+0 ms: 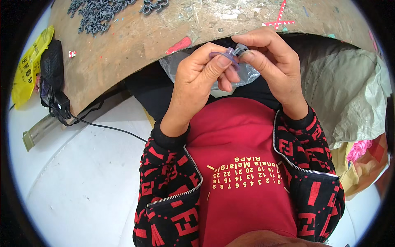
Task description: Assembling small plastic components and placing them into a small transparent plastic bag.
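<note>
At the far left, a yellow plastic bag is lying beside a black mesh pouch, and a black cable is running from there across the white floor. Above them, the worn wooden table is carrying a heap of small grey plastic parts near its far edge.

In the middle, the left hand is closing around a small translucent purple plastic piece; the thumb and forefinger are pinching it just in front of the table edge, above the lap. The right hand is meeting it from the other side, its fingertips gripping a small grey part that is touching the purple piece. Under both hands a clear plastic bag is resting on the lap.

It seems the person is fitting the two parts together, and the joining looks not yet finished. The next move probably calls for steady alignment and a firm push with the fingertips, without letting the small piece slip.

At the right, a grey-green cloth sack is lying beside the person.
</note>
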Available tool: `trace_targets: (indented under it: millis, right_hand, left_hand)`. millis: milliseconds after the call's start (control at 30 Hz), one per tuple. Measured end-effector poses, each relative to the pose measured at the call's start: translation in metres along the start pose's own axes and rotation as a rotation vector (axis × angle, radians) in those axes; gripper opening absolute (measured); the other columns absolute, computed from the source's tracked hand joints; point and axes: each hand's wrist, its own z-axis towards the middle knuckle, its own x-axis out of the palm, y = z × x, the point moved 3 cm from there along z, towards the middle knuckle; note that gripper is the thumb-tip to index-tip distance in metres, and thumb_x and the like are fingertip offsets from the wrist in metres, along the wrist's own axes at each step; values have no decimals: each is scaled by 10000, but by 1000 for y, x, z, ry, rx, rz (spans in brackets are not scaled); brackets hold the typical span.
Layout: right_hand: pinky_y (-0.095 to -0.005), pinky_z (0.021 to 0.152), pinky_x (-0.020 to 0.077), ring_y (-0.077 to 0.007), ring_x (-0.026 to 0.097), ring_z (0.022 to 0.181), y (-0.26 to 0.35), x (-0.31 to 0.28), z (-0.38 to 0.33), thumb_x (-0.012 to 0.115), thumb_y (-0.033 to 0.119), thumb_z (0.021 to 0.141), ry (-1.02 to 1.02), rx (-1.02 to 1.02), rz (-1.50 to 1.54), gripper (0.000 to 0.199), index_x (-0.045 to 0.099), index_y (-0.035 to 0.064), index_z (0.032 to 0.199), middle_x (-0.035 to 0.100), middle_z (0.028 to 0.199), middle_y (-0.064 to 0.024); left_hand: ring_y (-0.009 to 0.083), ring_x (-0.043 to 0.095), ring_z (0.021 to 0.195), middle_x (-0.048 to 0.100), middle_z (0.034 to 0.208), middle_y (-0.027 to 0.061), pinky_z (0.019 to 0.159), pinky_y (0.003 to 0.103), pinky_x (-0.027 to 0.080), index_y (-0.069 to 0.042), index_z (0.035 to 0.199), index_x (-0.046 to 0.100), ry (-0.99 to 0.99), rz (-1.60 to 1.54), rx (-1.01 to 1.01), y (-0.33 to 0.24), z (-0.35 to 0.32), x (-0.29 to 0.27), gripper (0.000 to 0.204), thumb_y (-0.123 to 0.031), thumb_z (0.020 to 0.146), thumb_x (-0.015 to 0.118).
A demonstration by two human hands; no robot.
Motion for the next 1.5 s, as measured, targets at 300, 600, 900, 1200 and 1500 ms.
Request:
trace_targets:
  millis: [300, 600, 900, 1200, 1500]
  right_hand:
    - [-272, 687, 437, -186, 550, 797, 3, 0, 2, 645, -37, 735, 18, -341, -403, 259, 611, 1, 989, 563, 870, -85]
    - [-279, 610, 457, -215, 559, 692, 13, -8, 10, 649, -31, 703, 310, -881, -627, 274, 614, -11, 975, 565, 859, -113]
    - [-260, 718, 439, -192, 557, 834, 6, -10, 20, 632, 111, 784, 367, -264, -268, 260, 601, -3, 1016, 575, 910, -80]
    - [-258, 660, 435, -121, 561, 769, 4, -10, 17, 657, 158, 784, 466, 94, -95, 268, 576, 2, 986, 571, 880, -40]
    - [-273, 603, 420, -181, 543, 668, 22, -9, 29, 638, 212, 807, 652, -347, -405, 260, 534, 11, 936, 542, 751, -68]
  left_hand:
    - [45, 488, 535, 568, 654, 18, 500, 172, 398, -13, 893, 572, -97, 382, 121, -4, -3, 1, 198, -193, 924, 497]
    - [35, 421, 477, 524, 616, -2, 442, 165, 330, -16, 878, 565, 207, 79, -239, -6, 1, -9, 209, -209, 922, 499]
    - [52, 463, 503, 551, 647, 4, 462, 177, 367, -13, 877, 581, 221, 220, -96, -16, 4, -18, 182, -170, 915, 498]
    - [43, 490, 545, 558, 631, -2, 488, 178, 378, -23, 890, 596, 142, 601, 184, -30, -4, -7, 167, -180, 897, 537]
    - [10, 405, 501, 517, 594, -25, 448, 150, 294, -45, 851, 585, 172, -278, -224, 8, -15, -2, 207, -235, 909, 528]
